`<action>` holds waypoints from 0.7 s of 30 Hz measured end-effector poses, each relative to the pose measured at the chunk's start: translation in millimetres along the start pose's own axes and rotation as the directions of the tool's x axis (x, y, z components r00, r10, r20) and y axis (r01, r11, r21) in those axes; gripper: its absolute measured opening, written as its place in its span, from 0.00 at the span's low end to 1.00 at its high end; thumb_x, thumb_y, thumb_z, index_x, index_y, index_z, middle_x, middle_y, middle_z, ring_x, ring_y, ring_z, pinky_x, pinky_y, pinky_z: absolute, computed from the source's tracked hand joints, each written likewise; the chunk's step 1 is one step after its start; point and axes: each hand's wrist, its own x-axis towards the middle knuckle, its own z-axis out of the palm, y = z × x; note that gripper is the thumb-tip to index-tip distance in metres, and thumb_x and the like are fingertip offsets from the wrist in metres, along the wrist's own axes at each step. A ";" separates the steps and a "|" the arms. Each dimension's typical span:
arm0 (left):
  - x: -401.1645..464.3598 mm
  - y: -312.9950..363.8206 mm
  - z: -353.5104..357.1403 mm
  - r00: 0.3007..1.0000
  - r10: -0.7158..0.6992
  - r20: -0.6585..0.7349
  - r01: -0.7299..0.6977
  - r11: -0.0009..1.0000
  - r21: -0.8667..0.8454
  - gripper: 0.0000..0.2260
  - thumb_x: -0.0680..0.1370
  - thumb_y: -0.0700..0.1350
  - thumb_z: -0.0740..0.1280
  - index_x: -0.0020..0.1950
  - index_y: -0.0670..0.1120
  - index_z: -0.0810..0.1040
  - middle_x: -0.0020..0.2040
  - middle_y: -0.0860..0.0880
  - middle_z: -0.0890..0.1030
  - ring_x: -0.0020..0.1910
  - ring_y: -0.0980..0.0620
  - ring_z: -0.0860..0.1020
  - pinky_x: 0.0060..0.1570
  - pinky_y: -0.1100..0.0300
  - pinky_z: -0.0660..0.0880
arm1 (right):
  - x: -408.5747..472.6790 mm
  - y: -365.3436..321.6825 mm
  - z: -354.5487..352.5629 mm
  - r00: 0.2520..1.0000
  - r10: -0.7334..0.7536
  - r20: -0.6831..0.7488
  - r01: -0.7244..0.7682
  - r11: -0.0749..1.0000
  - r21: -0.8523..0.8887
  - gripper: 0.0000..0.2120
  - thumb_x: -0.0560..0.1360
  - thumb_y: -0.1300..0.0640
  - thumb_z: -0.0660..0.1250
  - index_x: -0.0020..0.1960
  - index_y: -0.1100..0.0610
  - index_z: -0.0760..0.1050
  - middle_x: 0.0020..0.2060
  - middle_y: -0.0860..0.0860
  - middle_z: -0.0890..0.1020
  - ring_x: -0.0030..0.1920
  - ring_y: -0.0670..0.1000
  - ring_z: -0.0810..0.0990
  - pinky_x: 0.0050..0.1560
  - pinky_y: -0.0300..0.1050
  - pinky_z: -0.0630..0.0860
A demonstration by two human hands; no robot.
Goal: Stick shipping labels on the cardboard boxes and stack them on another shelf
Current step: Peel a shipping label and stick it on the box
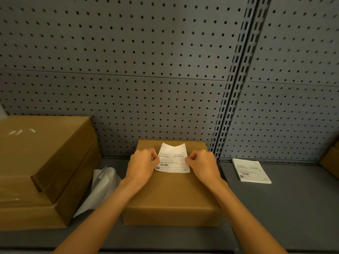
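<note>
Label (pixel 173 158) lies lengthwise on the box (pixel 172 195), far edge curling up. Left hand (pixel 142 163) and right hand (pixel 203 163) pinch its opposite side edges, equally near.

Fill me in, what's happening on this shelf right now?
A person is sticking a shipping label onto the cardboard box in the middle of the shelf. The left hand and right hand each pinch a side edge of the label; its far end curls up off the box top, so it isn't flat yet. A stack of labels lies to the right, two stacked boxes sit to the left, with crumpled backing paper beside them.
</note>
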 end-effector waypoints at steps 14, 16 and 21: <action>-1.8 1.2 1.9 0.999 0.035 -0.021 -0.034 0.999 0.025 0.05 0.77 0.43 0.67 0.43 0.43 0.78 0.40 0.49 0.78 0.39 0.52 0.78 0.38 0.58 0.76 | -9.5 -1.1 -1.4 0.996 -0.043 -0.082 0.042 0.999 -0.013 0.05 0.76 0.55 0.67 0.47 0.58 0.76 0.38 0.50 0.78 0.40 0.51 0.79 0.42 0.47 0.78; -2.9 1.2 1.4 0.998 0.039 -0.043 -0.037 0.998 0.054 0.05 0.77 0.45 0.67 0.45 0.44 0.77 0.43 0.49 0.78 0.41 0.50 0.78 0.38 0.58 0.74 | -11.9 -1.3 -2.0 0.991 -0.092 -0.094 0.088 0.995 -0.052 0.05 0.77 0.57 0.65 0.50 0.58 0.73 0.40 0.51 0.79 0.41 0.51 0.79 0.43 0.47 0.78; -4.6 0.4 -3.2 0.995 0.061 -0.077 -0.056 0.996 0.071 0.12 0.76 0.47 0.68 0.56 0.45 0.72 0.52 0.48 0.77 0.50 0.49 0.76 0.45 0.58 0.73 | -19.5 -1.2 -6.4 0.939 -0.335 -0.071 0.315 0.927 -0.205 0.12 0.79 0.55 0.61 0.61 0.55 0.73 0.53 0.50 0.79 0.51 0.50 0.77 0.47 0.41 0.73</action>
